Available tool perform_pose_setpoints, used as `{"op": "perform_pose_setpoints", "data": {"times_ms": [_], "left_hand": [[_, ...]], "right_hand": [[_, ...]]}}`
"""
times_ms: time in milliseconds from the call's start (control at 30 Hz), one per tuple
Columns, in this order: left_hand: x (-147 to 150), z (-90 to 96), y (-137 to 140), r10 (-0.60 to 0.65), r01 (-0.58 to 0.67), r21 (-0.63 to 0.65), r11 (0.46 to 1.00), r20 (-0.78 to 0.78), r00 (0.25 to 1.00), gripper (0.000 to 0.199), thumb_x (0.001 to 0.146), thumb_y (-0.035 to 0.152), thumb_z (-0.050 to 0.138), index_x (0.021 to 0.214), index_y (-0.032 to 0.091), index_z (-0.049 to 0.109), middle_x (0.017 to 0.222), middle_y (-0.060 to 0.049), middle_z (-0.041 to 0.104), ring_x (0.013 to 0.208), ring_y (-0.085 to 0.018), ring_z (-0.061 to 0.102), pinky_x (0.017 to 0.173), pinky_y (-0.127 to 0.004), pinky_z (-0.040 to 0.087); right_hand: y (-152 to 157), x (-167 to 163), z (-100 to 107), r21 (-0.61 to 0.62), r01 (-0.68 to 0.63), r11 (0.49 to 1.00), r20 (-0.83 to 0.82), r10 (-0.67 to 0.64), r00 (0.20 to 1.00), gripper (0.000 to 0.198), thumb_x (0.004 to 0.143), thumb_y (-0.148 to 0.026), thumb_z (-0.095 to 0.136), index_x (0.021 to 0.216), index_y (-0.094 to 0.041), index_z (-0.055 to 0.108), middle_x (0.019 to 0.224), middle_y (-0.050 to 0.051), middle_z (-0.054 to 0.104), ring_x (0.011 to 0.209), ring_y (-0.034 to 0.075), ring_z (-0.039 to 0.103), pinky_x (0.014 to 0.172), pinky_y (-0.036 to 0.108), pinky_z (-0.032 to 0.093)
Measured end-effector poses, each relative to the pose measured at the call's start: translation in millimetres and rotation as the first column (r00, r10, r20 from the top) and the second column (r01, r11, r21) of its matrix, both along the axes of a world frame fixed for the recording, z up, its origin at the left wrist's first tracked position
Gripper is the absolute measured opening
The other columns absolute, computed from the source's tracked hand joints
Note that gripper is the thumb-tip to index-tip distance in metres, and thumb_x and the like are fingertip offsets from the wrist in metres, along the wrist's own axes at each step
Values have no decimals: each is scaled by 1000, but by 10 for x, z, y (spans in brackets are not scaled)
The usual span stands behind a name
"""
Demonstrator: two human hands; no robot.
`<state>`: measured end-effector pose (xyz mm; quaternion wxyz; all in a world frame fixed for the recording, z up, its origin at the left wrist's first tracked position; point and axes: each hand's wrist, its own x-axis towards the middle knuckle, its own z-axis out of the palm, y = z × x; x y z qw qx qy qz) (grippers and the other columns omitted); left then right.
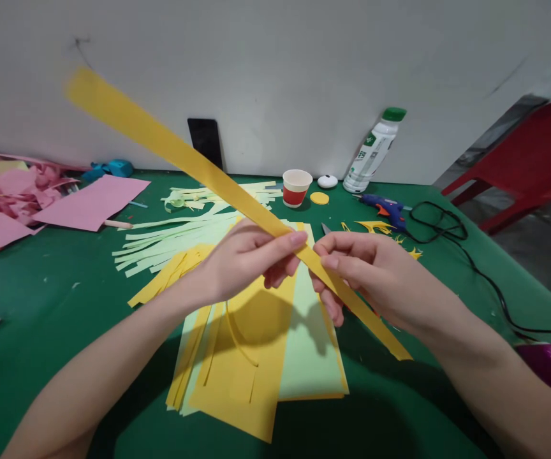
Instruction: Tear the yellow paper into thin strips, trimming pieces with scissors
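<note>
A long yellow paper strip [180, 150] runs slantwise from upper left to lower right, held up over the table. My left hand [261, 255] pinches it near the middle, thumb on top. Just to the right, my right hand [352, 264] grips the same strip between thumb and fingers; its lower end hangs free past that hand. Below both hands lie a yellow paper sheet [247, 389] and a pale green sheet [314, 357], overlapping. Cut yellow strips [170, 280] and pale green strips [155, 245] fan out to the left. Scissors, their tip [326, 229] showing, are mostly hidden behind my right hand.
Along the wall stand a phone [206, 143], a paper cup [296, 188] and a leaning bottle [374, 150]. A glue gun [385, 210] with a black cord [483, 280] lies at right. Pink paper [96, 203] is piled left. A red chair [528, 166] stands beyond the table.
</note>
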<state>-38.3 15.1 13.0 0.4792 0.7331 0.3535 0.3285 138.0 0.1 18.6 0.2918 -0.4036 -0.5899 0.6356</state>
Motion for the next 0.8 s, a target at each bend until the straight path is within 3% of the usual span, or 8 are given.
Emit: {"op": "perform_pose_setpoints", "data": {"times_ms": [400,500,600,700,800], "left_hand": [[-154,-30,188,69,-62,-40,997,210,975,38,84,25,49,48,15,55,39,2,49,38,-7,46,45,-22,37],[-144,-47,185,60,-60,-4,998,160,985,41,86,29,44,48,15,52,42,2,49,40,-7,47,47,-22,39],[-86,-71,137,-29,30,-24,999,15,999,35,87,33,44,58,14,53,49,3,49,45,-6,48,48,-19,39],[-7,-90,67,-104,102,-28,994,-94,990,36,88,35,42,61,14,52,52,4,48,48,-5,48,48,-16,38],[40,-85,19,-103,107,27,994,-123,987,40,90,35,37,57,14,49,50,4,47,48,-5,47,49,-16,38]], "right_hand": [[42,74,-49,-10,-84,996,94,85,992,18,88,-25,41,73,-18,46,56,-6,58,42,4,57,40,16,32],[42,64,-45,7,-77,997,85,77,993,19,88,-25,41,71,-18,45,53,-6,57,40,4,54,43,17,33],[37,34,-31,-8,-69,998,68,70,995,19,87,-26,44,70,-18,47,50,-7,55,41,4,53,44,16,36],[35,-3,-15,-36,-51,998,16,52,999,11,81,-24,52,73,-18,53,47,-9,49,43,5,55,38,14,37],[40,-22,-14,-36,-37,999,-25,36,999,5,78,-20,56,74,-18,56,47,-10,45,43,4,55,35,13,36]]}}
